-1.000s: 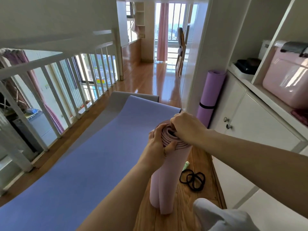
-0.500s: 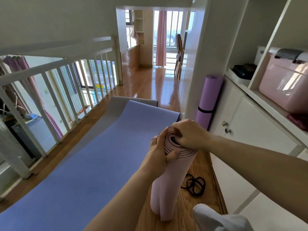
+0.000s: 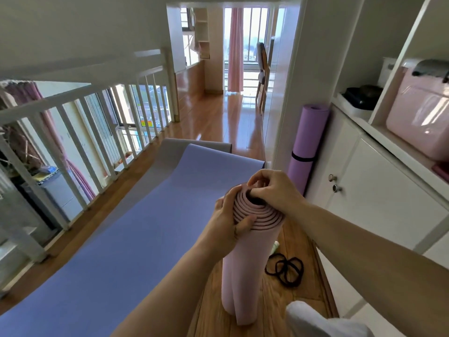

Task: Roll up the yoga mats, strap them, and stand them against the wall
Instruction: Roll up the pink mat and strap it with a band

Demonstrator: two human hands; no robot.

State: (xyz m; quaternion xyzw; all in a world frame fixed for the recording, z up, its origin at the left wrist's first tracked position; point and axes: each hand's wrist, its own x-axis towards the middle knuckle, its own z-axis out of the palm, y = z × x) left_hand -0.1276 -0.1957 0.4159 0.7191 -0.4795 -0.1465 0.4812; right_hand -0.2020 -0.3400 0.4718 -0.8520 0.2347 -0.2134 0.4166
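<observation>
The rolled mat (image 3: 245, 263) stands on the floor (image 3: 218, 122), the flat mat (image 3: 121, 227) left of it, the straps (image 3: 285, 268) just right; behind, the strapped mat (image 3: 306, 142) stands against the wall (image 3: 289, 93), beside the cabinet (image 3: 379, 195).

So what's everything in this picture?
pink mat: 1, pink, rolled, upright on the floor
purple mat: 1, purple, rolled, strapped, standing where wall meets cabinet
blue mat: 1, blue, flat on the floor
grey mat: 1, grey, partly under the blue mat
straps: several loops, black, floor beside pink mat
railing: 1, white, left
cabinet: 1, white, right
case: 1, pink, shelf above cabinet
left hand: 1, grips the pink mat's top
right hand: 1, pinches its inner coil
</observation>
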